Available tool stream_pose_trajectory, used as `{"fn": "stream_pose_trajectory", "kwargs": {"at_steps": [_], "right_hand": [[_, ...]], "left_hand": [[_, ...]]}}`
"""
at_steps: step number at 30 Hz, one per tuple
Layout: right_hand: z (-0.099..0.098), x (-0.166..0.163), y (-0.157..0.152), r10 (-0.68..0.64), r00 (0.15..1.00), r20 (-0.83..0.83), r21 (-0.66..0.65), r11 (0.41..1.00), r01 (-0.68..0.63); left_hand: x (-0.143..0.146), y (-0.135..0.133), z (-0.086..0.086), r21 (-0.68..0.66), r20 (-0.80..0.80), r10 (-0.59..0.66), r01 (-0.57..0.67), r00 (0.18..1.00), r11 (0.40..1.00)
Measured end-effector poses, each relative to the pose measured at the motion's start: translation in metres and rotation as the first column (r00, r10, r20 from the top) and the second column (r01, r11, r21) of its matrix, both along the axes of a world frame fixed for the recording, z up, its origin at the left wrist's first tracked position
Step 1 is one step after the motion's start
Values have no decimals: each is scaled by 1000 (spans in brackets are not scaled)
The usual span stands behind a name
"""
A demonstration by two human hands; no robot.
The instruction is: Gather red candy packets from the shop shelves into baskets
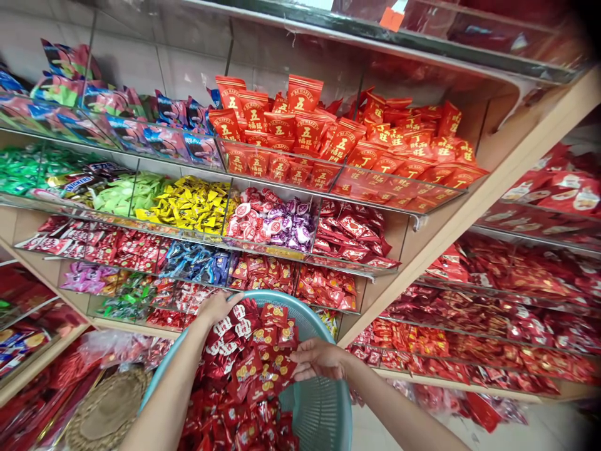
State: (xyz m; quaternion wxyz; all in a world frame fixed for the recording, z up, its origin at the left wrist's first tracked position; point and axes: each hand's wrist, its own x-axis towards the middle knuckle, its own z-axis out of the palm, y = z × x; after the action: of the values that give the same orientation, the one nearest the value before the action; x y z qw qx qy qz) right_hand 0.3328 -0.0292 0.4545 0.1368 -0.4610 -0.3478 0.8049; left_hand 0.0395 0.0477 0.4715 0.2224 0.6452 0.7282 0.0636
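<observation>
A teal plastic basket (323, 401) stands in front of me, filled largely with red candy packets (239, 426). Inside it, dark red packets with white lettering (235, 332) lie at the upper left, beside red packets with orange-slice pictures (272, 357). My left hand (218, 307) closes over the basket's far-left rim, its thumb toward the candy and its other fingers mostly hidden. At the right of the pile, my right hand (320, 359) has its fingers curled against the orange-slice packets, gripping at their edge.
Tiered shelves with clear fronts hold yellow candies (192, 203), purple candies (291, 222) and large red packets (305, 131). A slanting wooden divider (469, 200) separates another red-filled rack (493, 313). A woven basket (107, 407) sits low at left.
</observation>
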Motion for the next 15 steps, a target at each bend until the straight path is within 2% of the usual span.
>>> {"fn": "stream_pose_trajectory", "kwargs": {"at_steps": [8,12,15], "right_hand": [[-4,-4,1,-87,991,103,5,996,87],[-5,-10,-3,-188,961,202,-19,980,196],[-5,-12,-5,-231,956,182,-43,969,243]], "left_hand": [[-1,2,-2,9,7,-7,6,1000,1000],[-1,2,-2,1,5,-4,4,1000,1000],[-1,2,-2,3,-11,9,-9,1000,1000]]}}
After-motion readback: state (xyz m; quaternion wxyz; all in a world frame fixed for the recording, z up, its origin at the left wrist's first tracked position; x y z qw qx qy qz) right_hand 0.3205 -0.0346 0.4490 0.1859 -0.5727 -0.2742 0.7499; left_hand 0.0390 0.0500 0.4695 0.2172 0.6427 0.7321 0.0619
